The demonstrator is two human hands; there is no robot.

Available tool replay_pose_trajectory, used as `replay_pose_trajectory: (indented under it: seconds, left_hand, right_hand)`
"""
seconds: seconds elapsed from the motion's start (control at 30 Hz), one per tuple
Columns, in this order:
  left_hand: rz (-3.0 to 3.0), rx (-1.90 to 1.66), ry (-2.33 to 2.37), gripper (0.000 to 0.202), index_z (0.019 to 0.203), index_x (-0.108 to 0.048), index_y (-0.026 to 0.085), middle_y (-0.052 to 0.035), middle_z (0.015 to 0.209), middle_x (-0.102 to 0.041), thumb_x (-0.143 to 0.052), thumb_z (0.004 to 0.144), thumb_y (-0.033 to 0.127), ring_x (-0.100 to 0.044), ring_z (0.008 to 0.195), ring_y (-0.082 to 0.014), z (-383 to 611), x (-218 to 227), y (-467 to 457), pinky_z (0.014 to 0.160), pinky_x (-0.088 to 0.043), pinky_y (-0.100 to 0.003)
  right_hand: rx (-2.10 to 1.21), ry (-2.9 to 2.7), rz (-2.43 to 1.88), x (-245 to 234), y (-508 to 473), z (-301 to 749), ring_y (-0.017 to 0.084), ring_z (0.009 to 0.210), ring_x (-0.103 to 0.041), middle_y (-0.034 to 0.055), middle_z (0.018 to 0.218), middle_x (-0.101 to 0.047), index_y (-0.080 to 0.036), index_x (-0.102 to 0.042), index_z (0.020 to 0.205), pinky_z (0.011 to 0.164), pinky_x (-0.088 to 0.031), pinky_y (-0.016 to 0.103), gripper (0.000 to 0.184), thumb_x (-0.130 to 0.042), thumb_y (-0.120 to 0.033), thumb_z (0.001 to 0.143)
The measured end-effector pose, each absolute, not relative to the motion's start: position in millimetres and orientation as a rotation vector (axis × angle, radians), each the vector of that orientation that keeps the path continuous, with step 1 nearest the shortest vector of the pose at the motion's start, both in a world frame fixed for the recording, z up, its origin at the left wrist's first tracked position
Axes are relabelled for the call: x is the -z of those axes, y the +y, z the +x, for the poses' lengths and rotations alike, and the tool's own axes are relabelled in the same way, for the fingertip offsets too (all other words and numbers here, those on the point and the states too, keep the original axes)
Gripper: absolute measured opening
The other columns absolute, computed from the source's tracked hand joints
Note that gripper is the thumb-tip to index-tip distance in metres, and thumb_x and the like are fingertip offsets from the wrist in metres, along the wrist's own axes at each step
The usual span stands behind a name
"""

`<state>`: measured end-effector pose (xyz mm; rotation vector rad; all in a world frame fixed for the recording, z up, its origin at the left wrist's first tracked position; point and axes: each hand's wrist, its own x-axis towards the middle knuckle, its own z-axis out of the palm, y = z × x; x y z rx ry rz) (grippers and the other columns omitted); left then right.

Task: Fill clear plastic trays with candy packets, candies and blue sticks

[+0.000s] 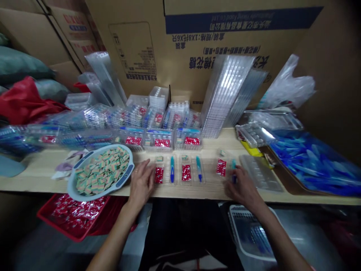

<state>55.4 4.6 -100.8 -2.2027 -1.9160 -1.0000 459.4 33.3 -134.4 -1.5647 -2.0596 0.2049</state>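
Observation:
A clear blister tray [207, 174] lies along the front of the wooden table, its pockets holding red sachets [186, 172], blue-handled tools [172, 169] and small squares. My left hand [141, 183] rests on the tray's left end beside a red sachet [159, 175], fingers spread and flat. My right hand [241, 188] is at the tray's right end with its fingers closed round a blue-handled tool [234, 169], next to another red sachet [221, 167].
A grey bowl of pastel squares [100, 170] sits left of my left hand. Filled blister packs [160, 140] line the back, with stacked empty trays [225, 94] and cardboard boxes behind. A bin of blue tools [313, 160] is right; a red crate of sachets [72, 214] below left.

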Motion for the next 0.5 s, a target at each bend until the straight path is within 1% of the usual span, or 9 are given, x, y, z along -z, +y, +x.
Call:
replay_pose_trajectory:
  seconds: [0.07,0.17,0.3,0.37,0.43,0.5]
  left_hand:
    - [-2.282,0.979,-1.952,0.034,0.124,-0.069,0.023,-0.0126,0.138,-0.062,-0.049,0.097,0.026,-0.057,0.131,-0.0300,64.2,115.2,4.4,0.111,-0.048,-0.054]
    - [-2.373,0.941,-1.989,0.036,0.127,-0.067,0.022,-0.0117,0.136,-0.064,-0.047,0.100,0.032,-0.057,0.130,-0.0275,73.2,127.5,1.8,0.112,-0.049,-0.049]
    - [-2.377,0.933,-2.000,0.036,0.128,-0.067,0.020,-0.0121,0.134,-0.065,-0.046,0.101,0.033,-0.058,0.129,-0.0270,77.5,130.0,-2.5,0.112,-0.049,-0.048]
    - [-2.376,0.924,-2.008,0.036,0.128,-0.066,0.020,-0.0126,0.134,-0.065,-0.047,0.101,0.033,-0.057,0.130,-0.0279,76.6,128.2,-5.8,0.112,-0.049,-0.049]
    - [-2.379,0.901,-2.015,0.038,0.131,-0.064,0.021,-0.0131,0.141,-0.061,-0.052,0.099,0.037,-0.052,0.136,-0.0305,73.9,125.6,-11.3,0.113,-0.047,-0.052]
    - [-2.435,0.876,-1.976,0.044,0.134,-0.062,0.023,-0.0132,0.149,-0.054,-0.060,0.095,0.043,-0.044,0.144,-0.0332,69.8,123.2,-19.4,0.115,-0.044,-0.055]
  right_hand:
    - [-0.243,-2.102,-1.479,121.2,27.8,443.1,0.034,0.135,-0.042,0.0224,0.138,-0.044,-0.019,-0.049,0.111,0.107,-0.044,0.050,0.026,-0.053,-0.030,0.087]
    - [-0.298,-2.230,-1.439,99.8,21.6,405.0,0.033,0.137,-0.040,0.0216,0.146,-0.039,-0.019,-0.050,0.115,0.107,-0.043,0.049,0.028,-0.052,-0.023,0.087]
    - [-0.302,-2.534,-1.414,80.5,26.9,359.8,0.036,0.142,-0.033,0.0231,0.138,-0.049,-0.013,-0.055,0.116,0.111,-0.038,0.050,0.033,-0.051,-0.011,0.083]
    - [-0.265,-2.635,-1.433,76.3,30.8,347.3,0.037,0.143,-0.032,0.0234,0.135,-0.052,-0.011,-0.057,0.116,0.111,-0.035,0.050,0.034,-0.050,-0.008,0.083]
    - [-0.250,-2.662,-1.475,74.6,31.8,341.8,0.037,0.140,-0.036,0.0244,0.141,-0.049,-0.010,-0.059,0.118,0.110,-0.036,0.049,0.033,-0.052,-0.010,0.085]
    - [-0.274,-2.663,-1.498,74.9,30.4,342.7,0.039,0.137,-0.040,0.0267,0.150,-0.041,-0.009,-0.058,0.124,0.108,-0.038,0.050,0.037,-0.054,-0.016,0.088]
